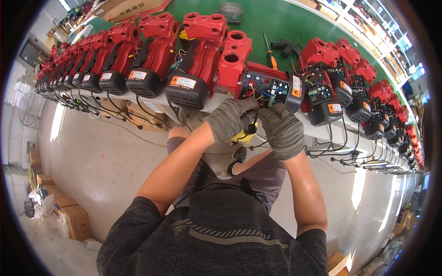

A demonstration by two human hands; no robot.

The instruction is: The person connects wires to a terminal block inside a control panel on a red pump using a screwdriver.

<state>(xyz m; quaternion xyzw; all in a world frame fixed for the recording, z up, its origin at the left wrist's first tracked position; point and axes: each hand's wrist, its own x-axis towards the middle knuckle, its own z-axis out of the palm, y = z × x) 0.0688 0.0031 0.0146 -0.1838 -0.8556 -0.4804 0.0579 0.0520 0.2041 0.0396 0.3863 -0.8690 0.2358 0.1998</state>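
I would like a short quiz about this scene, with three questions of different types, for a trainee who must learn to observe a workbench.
1. Multiple choice: what covers the left hand and the right hand?
A) Yellow rubber gloves
B) Grey knitted gloves
C) Nothing

2. True or false: the orange-handled screwdriver lies on the green tabletop.

3. Fill in the side: both hands work at the open motor; the next motor to its ______ also has an exposed circuit board.

Key: 1. B; 2. True; 3. right.
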